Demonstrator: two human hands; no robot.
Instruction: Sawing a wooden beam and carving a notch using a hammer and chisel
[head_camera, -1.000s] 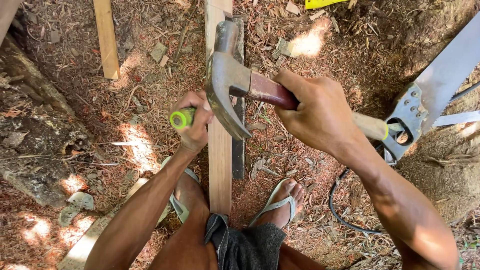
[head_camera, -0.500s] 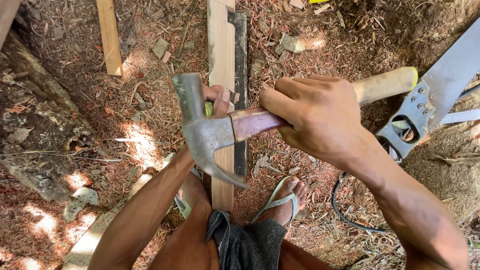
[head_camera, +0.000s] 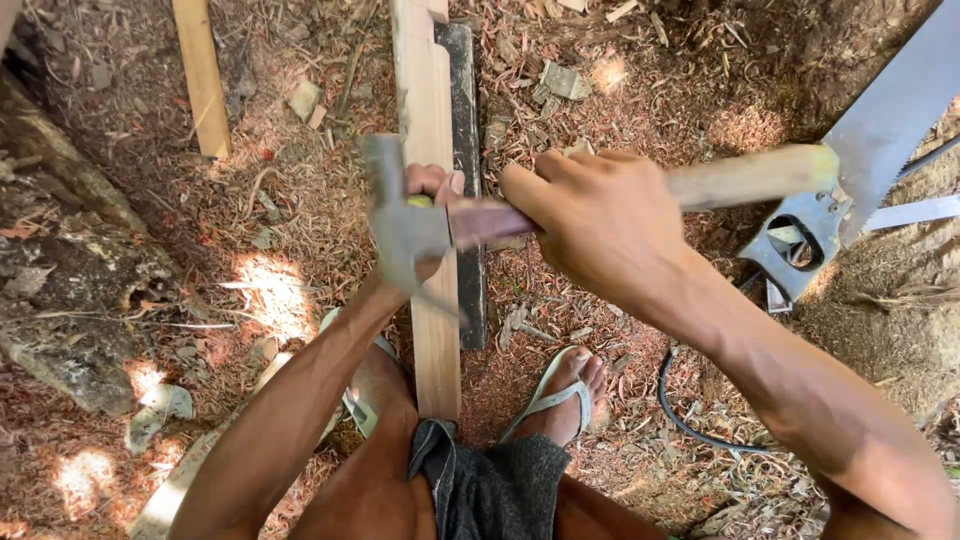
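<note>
Mid-frame, right hand (head_camera: 600, 225) is gripping a hammer (head_camera: 410, 230); left hand (head_camera: 432, 185) is clenching a green-handled tool on the plank (head_camera: 425, 110); square strikes seem wisest.

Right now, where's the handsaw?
In the head view the handsaw lies on the wood-chip ground at the right edge, blade running to the upper right corner, its grey handle just past the butt of the hammer handle.
</note>
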